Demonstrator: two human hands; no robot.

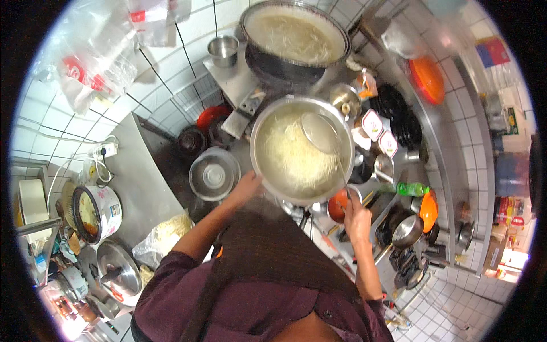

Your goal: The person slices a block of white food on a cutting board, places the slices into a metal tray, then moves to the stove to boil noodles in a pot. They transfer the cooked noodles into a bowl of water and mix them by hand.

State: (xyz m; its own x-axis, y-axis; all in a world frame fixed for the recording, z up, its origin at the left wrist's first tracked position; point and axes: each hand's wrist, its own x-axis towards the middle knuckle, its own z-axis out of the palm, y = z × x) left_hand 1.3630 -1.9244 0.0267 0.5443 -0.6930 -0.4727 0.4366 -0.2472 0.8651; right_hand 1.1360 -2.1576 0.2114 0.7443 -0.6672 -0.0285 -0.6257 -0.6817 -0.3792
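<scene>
A large steel basin (pixel 256 160) in front of me holds pale, thin noodles (pixel 295 158) in steaming liquid. My right hand (pixel 358 216) grips the long handle of a round strainer ladle (pixel 319 132), whose head rests among the noodles at the basin's upper right. At the basin's lower left rim is my left hand (pixel 250 186), its fingers blurred but apparently holding the edge. Just left of that hand stands a clear-looking bowl (pixel 215 175). Below the rim, near my right hand, sits a bowl with an orange-red inside (pixel 337 206).
Beyond the basin stands a big dark pot (pixel 282 70) of cloudy liquid. Left are a rice cooker (pixel 109 213), a bag of noodles (pixel 171 231) and a steel lid (pixel 122 267). A green bottle (pixel 411 189), white tubs (pixel 372 125) and a small pan (pixel 407 231) crowd the right.
</scene>
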